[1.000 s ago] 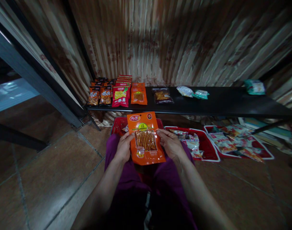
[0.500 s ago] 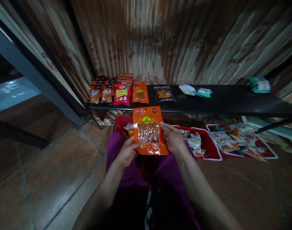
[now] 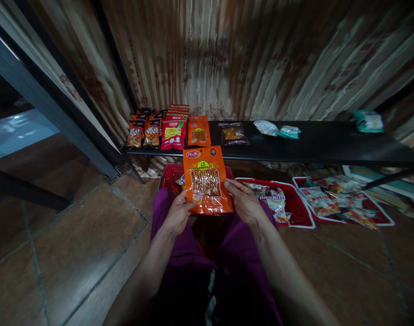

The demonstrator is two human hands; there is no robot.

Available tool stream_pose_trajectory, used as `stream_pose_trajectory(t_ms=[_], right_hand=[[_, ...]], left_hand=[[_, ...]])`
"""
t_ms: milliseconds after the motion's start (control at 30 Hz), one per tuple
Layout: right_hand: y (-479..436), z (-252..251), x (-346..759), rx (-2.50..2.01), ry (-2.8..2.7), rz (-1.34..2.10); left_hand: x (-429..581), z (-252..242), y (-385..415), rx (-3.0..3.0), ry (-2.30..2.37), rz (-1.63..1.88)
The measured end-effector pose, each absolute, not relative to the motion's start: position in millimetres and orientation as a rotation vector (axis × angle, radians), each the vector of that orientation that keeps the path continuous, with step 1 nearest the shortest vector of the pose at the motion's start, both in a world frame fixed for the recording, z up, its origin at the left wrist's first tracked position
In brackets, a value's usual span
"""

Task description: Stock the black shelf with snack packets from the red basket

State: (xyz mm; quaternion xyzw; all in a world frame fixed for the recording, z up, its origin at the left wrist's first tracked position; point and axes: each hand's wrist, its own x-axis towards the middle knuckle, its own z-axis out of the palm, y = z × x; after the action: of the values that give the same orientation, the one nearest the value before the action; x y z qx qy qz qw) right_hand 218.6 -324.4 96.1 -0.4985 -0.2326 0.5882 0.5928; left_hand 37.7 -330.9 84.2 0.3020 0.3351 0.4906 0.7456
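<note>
An orange snack packet point(image 3: 207, 181) with a clear window showing brown sticks is held upright in front of my knees. My left hand point(image 3: 180, 213) pinches its lower left edge, and my right hand point(image 3: 243, 199) grips its right edge. Just beyond its top, similar orange packets point(image 3: 198, 136) lie in a row on the black shelf point(image 3: 322, 145). Left of them are red packets point(image 3: 173, 133) and small black-and-orange packets point(image 3: 151, 135). To their right lies a dark packet with a brown window point(image 3: 232, 134). The held packet partly covers a red basket point(image 3: 171, 173).
Two more red baskets point(image 3: 304, 213) with white rims stand on the floor at the right, holding snack bags point(image 3: 336, 199). Green-and-white packets point(image 3: 289, 132) rest on the shelf, another point(image 3: 368, 121) at its far right. A metal post point(image 3: 67, 99) rises on the left.
Both hands have shifted the orange packet slightly left and toward the shelf. Its top now sits closer to the shelf's row of orange packets.
</note>
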Motion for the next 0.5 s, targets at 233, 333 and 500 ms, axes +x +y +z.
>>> stream_pose_trajectory(t_ms=[233,333,500], right_hand=[[-339,93,216,-1.173,-0.735,1.536],[-341,95,214,-1.174,-0.751,1.546],[-342,96,211,-1.207,-0.734,1.49]], left_hand=[[36,88,-323,0.674,0.736,1.138],[37,90,-323,0.684,0.754,1.147],[38,89,-324,0.695,0.75,1.149]])
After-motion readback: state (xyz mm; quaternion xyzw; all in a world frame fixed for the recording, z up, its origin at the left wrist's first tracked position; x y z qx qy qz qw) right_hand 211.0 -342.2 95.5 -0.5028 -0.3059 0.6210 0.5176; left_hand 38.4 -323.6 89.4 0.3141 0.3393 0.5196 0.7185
